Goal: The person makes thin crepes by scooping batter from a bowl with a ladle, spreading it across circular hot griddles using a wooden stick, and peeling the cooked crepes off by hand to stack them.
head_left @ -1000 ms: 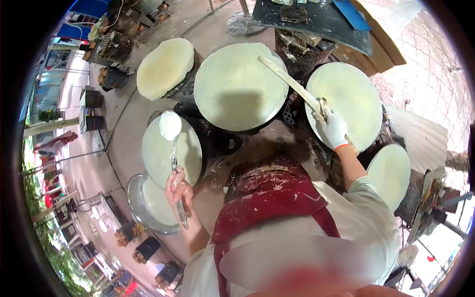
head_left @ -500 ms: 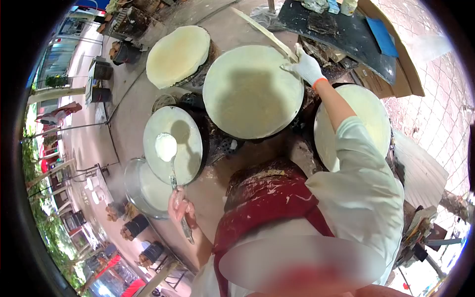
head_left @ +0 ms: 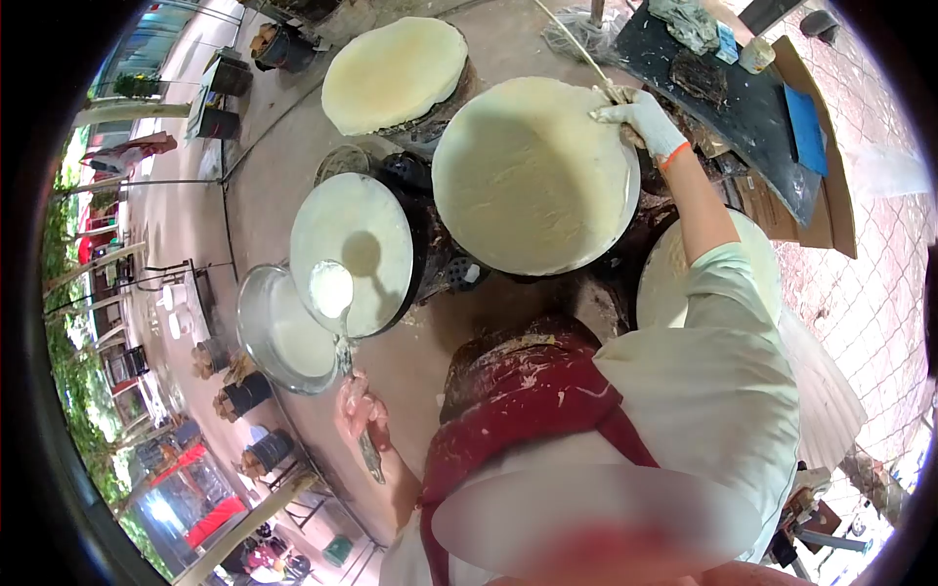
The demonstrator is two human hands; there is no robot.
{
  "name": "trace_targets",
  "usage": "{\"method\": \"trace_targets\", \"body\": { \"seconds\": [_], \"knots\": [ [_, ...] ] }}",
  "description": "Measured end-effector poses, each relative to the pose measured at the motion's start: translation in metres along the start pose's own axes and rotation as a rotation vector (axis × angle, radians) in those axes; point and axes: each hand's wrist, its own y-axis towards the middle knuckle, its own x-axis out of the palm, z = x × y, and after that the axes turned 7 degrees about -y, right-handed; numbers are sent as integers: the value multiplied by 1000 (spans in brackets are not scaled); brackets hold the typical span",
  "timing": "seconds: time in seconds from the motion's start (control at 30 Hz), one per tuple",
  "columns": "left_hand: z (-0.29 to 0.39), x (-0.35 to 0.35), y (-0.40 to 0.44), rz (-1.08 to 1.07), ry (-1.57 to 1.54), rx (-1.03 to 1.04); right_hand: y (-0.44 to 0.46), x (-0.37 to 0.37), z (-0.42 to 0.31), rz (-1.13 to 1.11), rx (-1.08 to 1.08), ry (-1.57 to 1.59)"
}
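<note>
White-gloved, the right hand (head_left: 637, 119) sits between one and two o'clock in the view, its fingers partly closed on a wooden stick (head_left: 575, 41) by the edge of the middle pancake (head_left: 537, 186). That pancake lies round and pale at one o'clock, mostly shaded. The bare left hand (head_left: 362, 405), between seven and eight, is mostly closed around the handle of a ladle (head_left: 344, 354). White batter (head_left: 330, 287) shows in the ladle, which hangs above the left pancake (head_left: 357, 210) toward ten o'clock. A wide bowl (head_left: 258, 317) stands near nine, another pancake (head_left: 396, 73) at eleven, and a dark table (head_left: 752, 137) at two.
</note>
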Motion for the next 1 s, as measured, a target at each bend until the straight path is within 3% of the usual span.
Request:
{"method": "trace_targets", "body": {
  "seconds": [0.2, 0.33, 0.47, 0.53, 0.6, 0.63, 0.67, 0.7, 0.73, 0.77, 0.8, 0.87, 0.93, 1.0],
  "knots": [
    [11, -10, -1, -11, -16, -30, 39, 5, 71, -32, -141, 41],
    [15, -8, 3, 32, 40, -24, 27, 16, 46, 169, -217, -559],
    [46, -16, 24, 24, 74, -128, -5, 44, -10, 126, -329, -471],
    [60, -17, 33, 100, 158, -67, -21, 57, -33, 70, -239, -141],
    [71, -13, 43, 169, 378, -4, -55, 77, -68, 15, -322, 59],
    [89, -17, 48, 24, 791, -14, -84, 84, -88, 21, -436, 71],
    [103, -20, 56, -186, 1387, 108, -110, 92, -99, 105, -349, 90],
    [117, -22, 65, -349, 1607, 181, -118, 92, -94, 138, -407, 178],
    [119, -17, 82, -399, 1577, 122, -120, 93, -86, 297, -587, 16],
    [113, -7, 102, -322, 1146, -151, -132, 91, -83, 386, -412, -20],
    [108, 1, 120, -279, 840, -379, -166, 91, -91, 405, -359, 141],
    [101, 7, 159, -304, 484, -786, -186, 84, -77, 561, -208, 155],
    [90, 6, 175, -268, 1321, -401, -257, 84, -82, 683, -190, 158],
    [70, 11, 178, -236, 1644, -271, -309, 84, -65, 799, -288, 318]
  ]
}}
